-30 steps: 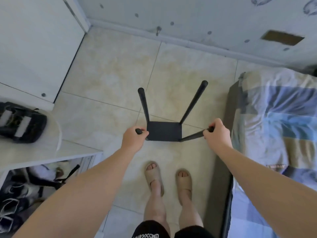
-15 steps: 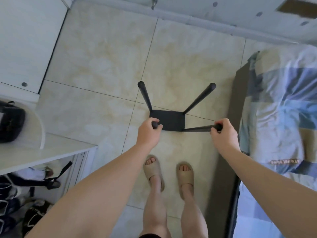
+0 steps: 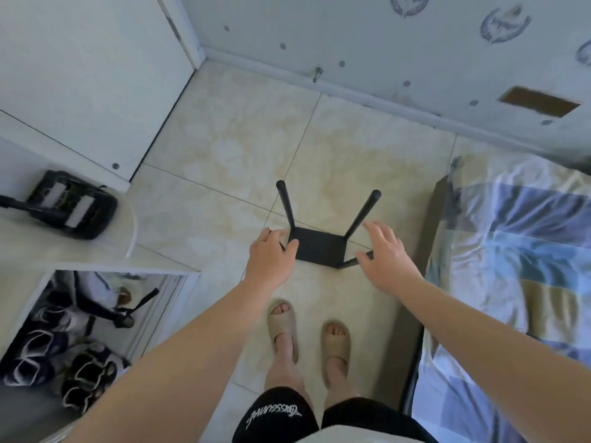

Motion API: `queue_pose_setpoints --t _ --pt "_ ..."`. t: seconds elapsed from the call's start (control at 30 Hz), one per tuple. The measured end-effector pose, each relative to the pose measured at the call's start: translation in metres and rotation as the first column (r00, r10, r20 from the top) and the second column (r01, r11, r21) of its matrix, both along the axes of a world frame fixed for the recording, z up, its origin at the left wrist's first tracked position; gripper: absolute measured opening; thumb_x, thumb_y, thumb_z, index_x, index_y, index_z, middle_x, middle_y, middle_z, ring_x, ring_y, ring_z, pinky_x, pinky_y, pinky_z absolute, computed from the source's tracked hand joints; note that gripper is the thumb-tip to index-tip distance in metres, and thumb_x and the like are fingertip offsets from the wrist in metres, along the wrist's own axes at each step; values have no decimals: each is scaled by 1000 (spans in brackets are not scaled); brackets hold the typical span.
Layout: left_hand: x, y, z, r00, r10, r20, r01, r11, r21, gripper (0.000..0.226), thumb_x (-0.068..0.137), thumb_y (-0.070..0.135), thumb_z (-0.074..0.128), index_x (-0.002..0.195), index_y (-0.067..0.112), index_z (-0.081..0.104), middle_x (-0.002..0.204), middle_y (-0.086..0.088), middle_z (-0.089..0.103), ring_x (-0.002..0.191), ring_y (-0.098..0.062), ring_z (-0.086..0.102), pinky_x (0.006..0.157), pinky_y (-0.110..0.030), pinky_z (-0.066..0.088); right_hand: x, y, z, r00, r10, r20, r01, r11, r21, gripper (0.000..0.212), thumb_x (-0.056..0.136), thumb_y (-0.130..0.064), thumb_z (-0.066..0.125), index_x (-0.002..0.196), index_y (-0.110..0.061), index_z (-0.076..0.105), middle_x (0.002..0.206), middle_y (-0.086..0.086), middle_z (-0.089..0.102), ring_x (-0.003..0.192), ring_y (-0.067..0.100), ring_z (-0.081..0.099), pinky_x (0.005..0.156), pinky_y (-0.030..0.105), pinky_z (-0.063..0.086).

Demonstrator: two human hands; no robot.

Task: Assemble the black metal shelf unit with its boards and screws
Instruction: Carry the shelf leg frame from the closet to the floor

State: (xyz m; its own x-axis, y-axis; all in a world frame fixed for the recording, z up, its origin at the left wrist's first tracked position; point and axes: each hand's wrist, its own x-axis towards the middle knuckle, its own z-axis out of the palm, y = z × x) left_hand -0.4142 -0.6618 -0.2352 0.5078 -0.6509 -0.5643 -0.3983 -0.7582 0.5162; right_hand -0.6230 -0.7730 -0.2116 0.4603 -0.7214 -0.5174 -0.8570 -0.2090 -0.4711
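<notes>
Tiled floor (image 3: 224, 148) runs between a bed (image 3: 511, 235) and a white cabinet (image 3: 80, 75). Left fingers (image 3: 271, 233) are straight and loose, gripping nothing; the left hand (image 3: 270, 255) hovers at the near-left corner, contact unclear. Right fingers (image 3: 380, 231) are splayed, and the right hand (image 3: 383, 254) sits just above the near-right post (image 3: 350, 262). The black shelf unit (image 3: 316, 247) stands on the floor ahead of the feet, board low, far posts (image 3: 285, 203) pointing up. Open palms probably guard against tipping while it is tested standing alone.
</notes>
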Motion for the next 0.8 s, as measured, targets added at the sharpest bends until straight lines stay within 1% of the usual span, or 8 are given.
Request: queue_pose_setpoints --t 0.07,0.17,0.27,0.37,0.43,0.53,0.67,0.8 --pt "-5 17 24 996 -31 79 32 999 -9 50 100 50 44 145 27 46 163 -2 25 152 -25 14 114 -44 29 1 6 23 991 135 3 -134 988 -79 67 101 -31 50 158 -30 14 165 -2 17 148 32 24 118 49 28" --pt "-8 50 58 968 -33 247 40 999 -26 53 101 54 39 149 32 40 168 -1 13 154 -25 4 119 -46 21 5 18 53 949 314 -15 -311 929 -201 70 102 -36 51 158 -31 9 166 -2 14 151 27 16 121 48 21" --pt "-12 91 85 927 32 374 -3 997 -77 58 101 56 35 154 32 31 169 0 6 154 -25 -2 122 -46 11 16 32 76 877 477 -57 -472 831 -294 72 102 -42 48 159 -31 5 168 -2 8 154 24 6 124 47 10" --pt "-14 133 104 905 95 414 -66 994 -85 64 99 63 29 157 37 19 169 3 -3 154 -23 -10 123 -48 3 37 50 97 776 622 -105 -614 705 -356 74 102 -44 45 160 -30 1 169 -3 3 155 24 0 124 49 5" --pt "-12 160 111 885 142 443 -113 989 -91 68 97 67 27 158 38 14 169 3 -5 154 -24 -11 123 -49 1 55 65 111 725 681 -103 -661 647 -379 76 102 -44 44 161 -31 -2 169 -4 1 156 24 -1 125 50 3" --pt "-9 203 120 840 247 482 -205 969 -139 72 95 70 25 159 38 14 169 2 -3 154 -27 -10 123 -52 0 89 94 127 640 764 -88 -722 557 -411 78 103 -45 43 161 -32 -7 169 -5 -3 156 25 -4 125 50 0" --pt "12 265 128 769 363 527 -323 931 -170 77 90 75 15 159 39 12 169 4 -4 154 -23 -13 123 -50 -3 143 144 137 510 853 -110 -785 409 -466 78 103 -48 40 160 -35 -12 169 -5 -7 156 25 -7 124 50 -2" --pt "48 337 137 708 424 565 -405 899 -168 80 89 77 7 159 40 9 169 6 -4 154 -22 -13 123 -51 -1 200 210 141 403 908 -110 -818 304 -488 76 104 -47 40 160 -35 -11 170 -4 -7 157 26 -7 124 50 -1"
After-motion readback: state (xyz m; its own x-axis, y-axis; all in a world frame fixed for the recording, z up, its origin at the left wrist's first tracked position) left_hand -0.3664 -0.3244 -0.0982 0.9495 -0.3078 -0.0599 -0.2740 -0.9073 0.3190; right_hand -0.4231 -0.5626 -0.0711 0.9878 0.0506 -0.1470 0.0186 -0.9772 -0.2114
